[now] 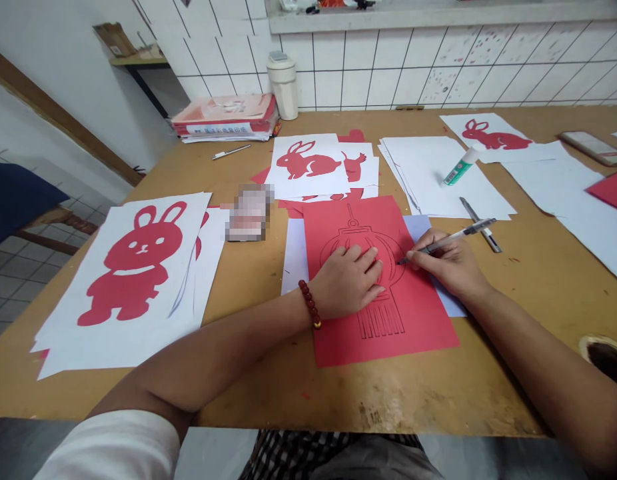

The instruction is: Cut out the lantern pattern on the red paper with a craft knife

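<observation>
A red sheet of paper (pixel 333 340) lies in front of me on white paper, bearing a lantern drawn in black outline with a fringe at its bottom. My left hand (pixel 347 280), with a beaded bracelet at the wrist, rests flat on the lantern's middle, fingers spread, covering part of the drawing. Pinched in my right hand (pixel 446 263) is a pen (pixel 461 235), its tip touching the red sheet at the lantern's right edge.
Rabbit cutouts on white sheets lie at the left (pixel 133 267) and behind (pixel 308 163). A cutter knife (pixel 481 223), a glue stick (pixel 461 167), a blurred-out object (pixel 248 212), a phone (pixel 596 148) and a white cup (pixel 283 85) are on the table (pixel 258 373).
</observation>
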Demonstrator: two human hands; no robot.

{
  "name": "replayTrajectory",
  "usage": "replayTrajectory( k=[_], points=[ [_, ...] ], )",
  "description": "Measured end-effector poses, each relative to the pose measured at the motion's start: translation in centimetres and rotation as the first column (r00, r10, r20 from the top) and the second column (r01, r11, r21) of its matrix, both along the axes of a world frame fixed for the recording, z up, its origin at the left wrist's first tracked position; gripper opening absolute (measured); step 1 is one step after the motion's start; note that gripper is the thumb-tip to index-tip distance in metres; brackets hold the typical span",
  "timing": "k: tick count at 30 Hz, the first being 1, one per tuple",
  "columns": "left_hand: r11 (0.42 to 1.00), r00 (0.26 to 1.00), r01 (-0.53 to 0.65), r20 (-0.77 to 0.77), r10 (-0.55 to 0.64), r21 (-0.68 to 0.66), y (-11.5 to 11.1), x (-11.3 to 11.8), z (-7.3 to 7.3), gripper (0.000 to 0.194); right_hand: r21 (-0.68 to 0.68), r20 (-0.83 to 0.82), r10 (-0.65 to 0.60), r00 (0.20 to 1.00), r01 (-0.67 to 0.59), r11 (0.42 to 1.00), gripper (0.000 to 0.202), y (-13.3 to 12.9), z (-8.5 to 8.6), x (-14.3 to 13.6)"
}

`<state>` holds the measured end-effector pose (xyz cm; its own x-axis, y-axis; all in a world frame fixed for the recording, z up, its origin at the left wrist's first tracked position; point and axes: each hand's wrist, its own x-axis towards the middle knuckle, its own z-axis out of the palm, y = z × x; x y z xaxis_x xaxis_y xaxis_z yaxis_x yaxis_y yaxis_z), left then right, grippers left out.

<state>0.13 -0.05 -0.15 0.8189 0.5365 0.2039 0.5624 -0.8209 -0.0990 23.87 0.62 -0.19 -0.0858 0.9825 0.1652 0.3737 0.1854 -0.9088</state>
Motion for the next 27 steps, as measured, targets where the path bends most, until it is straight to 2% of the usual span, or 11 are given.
replayTrajectory(
  k=[27],
  points=[
    [1.0,1.0,-0.001,0.0,0.001,0.004,0.0,0.02,-0.01,0.044,0.016,0.02,0.022,1.0,-0.023,1.0,0.026,-0.1,-0.15,0.21]
  ],
)
